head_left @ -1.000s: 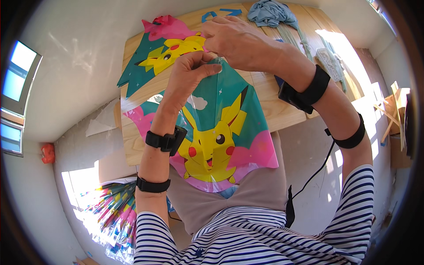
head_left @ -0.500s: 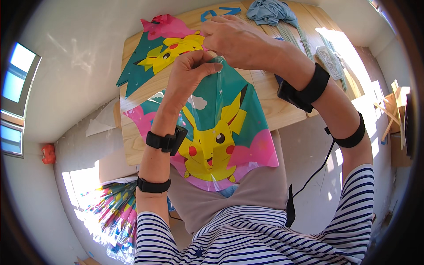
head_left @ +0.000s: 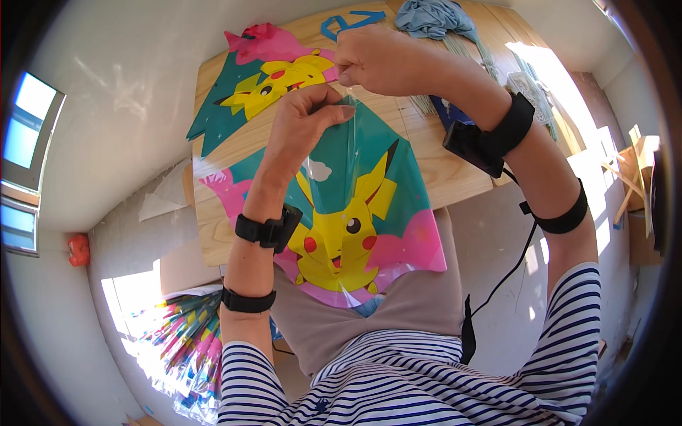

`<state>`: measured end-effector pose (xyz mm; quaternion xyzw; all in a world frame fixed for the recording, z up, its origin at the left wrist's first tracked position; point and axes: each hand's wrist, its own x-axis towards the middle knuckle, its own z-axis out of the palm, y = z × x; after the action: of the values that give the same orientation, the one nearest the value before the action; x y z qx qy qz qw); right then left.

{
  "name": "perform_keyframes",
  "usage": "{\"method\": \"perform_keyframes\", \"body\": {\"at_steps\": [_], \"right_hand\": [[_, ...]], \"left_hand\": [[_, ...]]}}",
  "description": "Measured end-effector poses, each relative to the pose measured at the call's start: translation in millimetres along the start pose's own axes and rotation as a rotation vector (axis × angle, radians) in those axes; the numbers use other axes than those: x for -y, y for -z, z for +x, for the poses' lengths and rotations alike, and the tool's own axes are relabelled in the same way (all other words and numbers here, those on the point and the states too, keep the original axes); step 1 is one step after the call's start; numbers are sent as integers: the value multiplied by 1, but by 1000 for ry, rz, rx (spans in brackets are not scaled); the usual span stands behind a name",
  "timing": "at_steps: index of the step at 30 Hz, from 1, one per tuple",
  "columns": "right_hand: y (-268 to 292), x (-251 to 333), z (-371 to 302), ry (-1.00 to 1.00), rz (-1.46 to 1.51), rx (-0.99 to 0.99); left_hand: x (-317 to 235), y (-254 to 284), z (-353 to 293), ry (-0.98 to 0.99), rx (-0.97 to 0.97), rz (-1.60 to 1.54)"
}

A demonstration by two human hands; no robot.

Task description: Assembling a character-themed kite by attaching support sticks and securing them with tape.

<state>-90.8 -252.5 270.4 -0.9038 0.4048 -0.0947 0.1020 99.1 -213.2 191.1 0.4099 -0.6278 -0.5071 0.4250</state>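
Note:
A glossy green, pink and yellow plastic sheet [head_left: 408, 206] with a cartoon animal printed on it hangs from the table edge over my lap. It is creased down the middle and shaped like a kite sail. My left hand [head_left: 309, 117] pinches its top end between thumb and fingers. Just beyond and to the right, my right hand [head_left: 373, 60] is closed with the fingers curled in. A shiny clear strip shows between the two hands; whether the right fingers grip it is hidden.
More printed sheets [head_left: 227, 106] lie at the table's far left, beside a blue strap [head_left: 366, 15]. Crumpled blue cloth [head_left: 437, 20], thin pale rods [head_left: 486, 60], a clear plastic box [head_left: 529, 96] and a dark blue item [head_left: 447, 110] are on the right. Bundled, wrapped sheets [head_left: 188, 341] sit low on the left.
My right hand has shifted a little to the right, widening the gap from the left hand. The left hand has barely moved and keeps its pinch on the sheet.

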Motion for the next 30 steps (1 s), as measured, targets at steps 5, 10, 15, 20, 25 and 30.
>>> {"method": "perform_keyframes", "body": {"at_steps": [5, 10, 15, 20, 25, 30], "right_hand": [[1, 0, -2, -82, 193, -67], [-21, -22, -3, 13, 310, -565], [-35, -20, -33, -88, 699, -543], [-67, 8, -48, -101, 819, -460], [-76, 12, -45, -50, 817, -459], [-80, 13, -41, -26, 783, -541]], "left_hand": [[-7, -1, -3, -4, -52, -83], [-2, 2, -6, 2, 31, 63], [-4, 3, -13, 29, -31, -99], [-6, 5, -16, 15, -3, -88], [-10, 0, -15, -11, -2, -103], [-6, 3, -14, -16, 12, -85]]}}
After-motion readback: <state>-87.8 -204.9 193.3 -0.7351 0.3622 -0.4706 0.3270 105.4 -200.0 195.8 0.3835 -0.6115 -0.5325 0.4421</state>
